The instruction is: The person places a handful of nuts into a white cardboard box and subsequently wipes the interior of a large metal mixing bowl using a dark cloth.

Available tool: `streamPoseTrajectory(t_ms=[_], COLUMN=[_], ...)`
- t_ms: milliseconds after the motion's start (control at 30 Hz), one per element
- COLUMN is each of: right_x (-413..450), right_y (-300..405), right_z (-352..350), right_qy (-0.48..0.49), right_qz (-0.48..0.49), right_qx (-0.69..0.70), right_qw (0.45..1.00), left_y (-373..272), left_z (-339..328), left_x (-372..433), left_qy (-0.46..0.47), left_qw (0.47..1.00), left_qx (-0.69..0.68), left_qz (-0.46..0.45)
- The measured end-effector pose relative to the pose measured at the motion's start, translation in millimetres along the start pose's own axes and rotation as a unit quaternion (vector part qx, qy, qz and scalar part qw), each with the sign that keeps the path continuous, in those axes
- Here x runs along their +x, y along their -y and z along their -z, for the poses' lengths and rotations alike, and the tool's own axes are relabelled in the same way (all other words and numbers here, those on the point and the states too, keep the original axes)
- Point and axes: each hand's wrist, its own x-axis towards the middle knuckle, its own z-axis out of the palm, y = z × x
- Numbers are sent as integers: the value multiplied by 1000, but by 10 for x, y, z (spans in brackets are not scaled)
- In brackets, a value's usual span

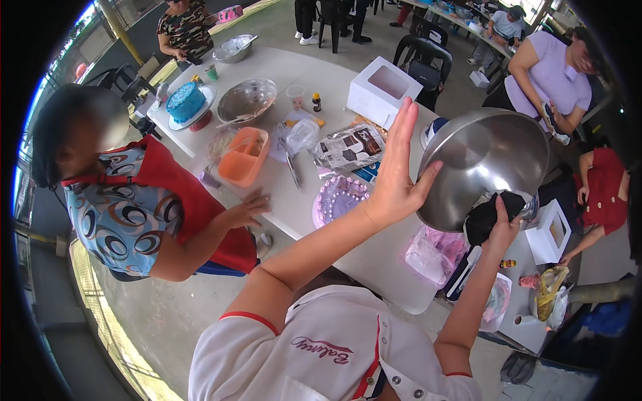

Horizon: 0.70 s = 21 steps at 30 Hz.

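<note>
A large stainless steel mixing bowl [484, 145] is tilted with its inside facing me, at the right of the table. My left hand [401, 173] is at the bowl's left rim, thumb hooked over the edge and fingers straight up. Inside the bowl's lower right, my right hand [499, 228] grips a bunched black cloth [484, 215] against the metal. Just left of the bowl, a purple cake with pearl-like beads [341, 198] is partly hidden by my left forearm. Pink plastic bags [434, 255] lie below the bowl.
Left, a co-worker in a red apron [200, 210] rests a hand at the table edge. A blue cake [185, 103], used metal bowl [247, 103], orange container [244, 158], metal tongs [291, 163] and white cake box [383, 90] stand on the table [296, 210]. Other people are around.
</note>
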Motion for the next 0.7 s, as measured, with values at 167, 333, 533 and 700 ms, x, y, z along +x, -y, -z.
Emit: streamPoseTrajectory(t_ms=[167, 333, 533, 700], right_x=[347, 439, 468, 613], right_y=[266, 450, 668, 926], right_z=[509, 702, 548, 587], right_qy=[72, 125, 226, 107], right_qz=[-8, -36, -54, -93], right_qx=[-229, -299, -369, -197], right_qw=[971, 945, 900, 970], left_y=[-105, -213, -107, -203], left_z=[96, 30, -228, -223], left_x=[-158, -170, -553, -278], left_qy=[290, 438, 606, 645], left_qw=[913, 830, 690, 711], left_qx=[254, 297, 293, 181], left_qz=[-131, -175, -266, -214])
